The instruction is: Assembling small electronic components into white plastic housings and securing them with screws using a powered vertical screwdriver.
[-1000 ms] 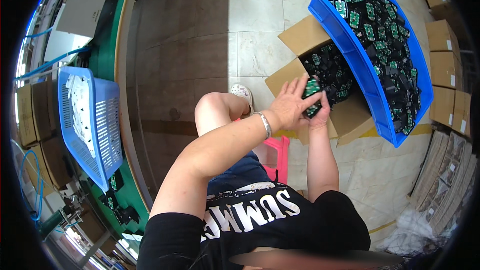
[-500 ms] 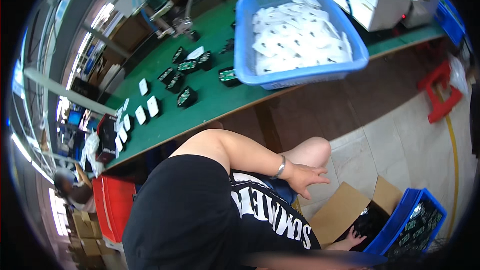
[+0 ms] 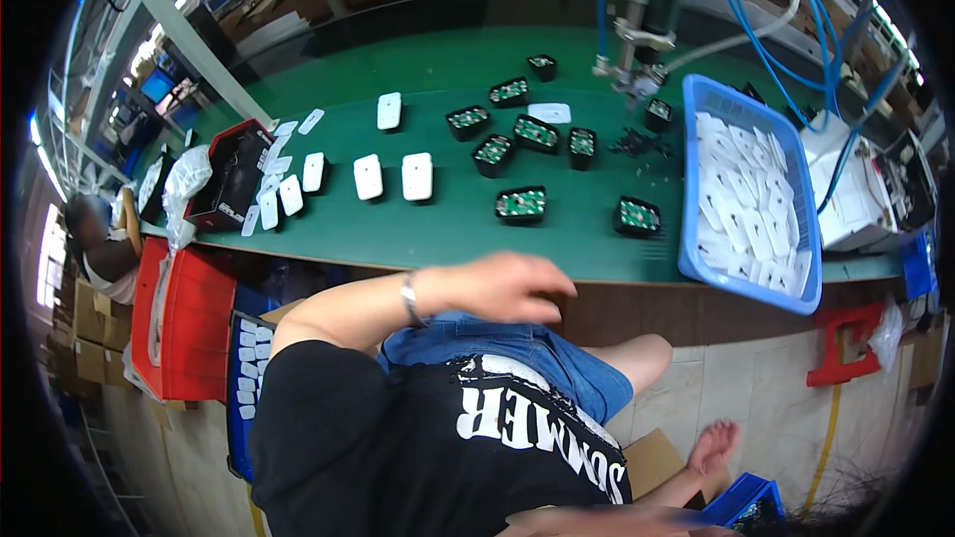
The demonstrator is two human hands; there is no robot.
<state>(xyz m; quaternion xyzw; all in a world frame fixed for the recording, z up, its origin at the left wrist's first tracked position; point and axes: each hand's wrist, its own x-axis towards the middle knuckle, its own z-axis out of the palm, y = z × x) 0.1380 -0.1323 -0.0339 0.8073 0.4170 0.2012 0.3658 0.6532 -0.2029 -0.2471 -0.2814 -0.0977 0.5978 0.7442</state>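
My left hand (image 3: pixel 502 288), a metal bracelet at its wrist, is over my lap by the bench's front edge. Its fingers are slightly blurred and apart, and I see nothing in them. Low on the right, my right hand (image 3: pixel 714 446) is beside a cardboard box (image 3: pixel 654 459), fingers loosely bent and no object visible in it. Black housings with green circuit boards, such as this one (image 3: pixel 521 204), stand on the green bench (image 3: pixel 438 229). Several white-covered units (image 3: pixel 417 177) stand to their left. A blue basket (image 3: pixel 688 189) at the right holds many white covers (image 3: pixel 746 204).
A metal fixture with blue hoses (image 3: pixel 637 35) hangs over the bench. Small black parts (image 3: pixel 640 143) lie near the basket. A dark open box (image 3: pixel 234 184) and a red bin (image 3: pixel 189 323) are at the left; a blue crate (image 3: pixel 741 499) and red stool (image 3: pixel 844 343) at the right.
The view has swung from the floor boxes toward the bench. My left hand has moved to the bench's front edge. My right hand has come away from the cardboard box's opening.
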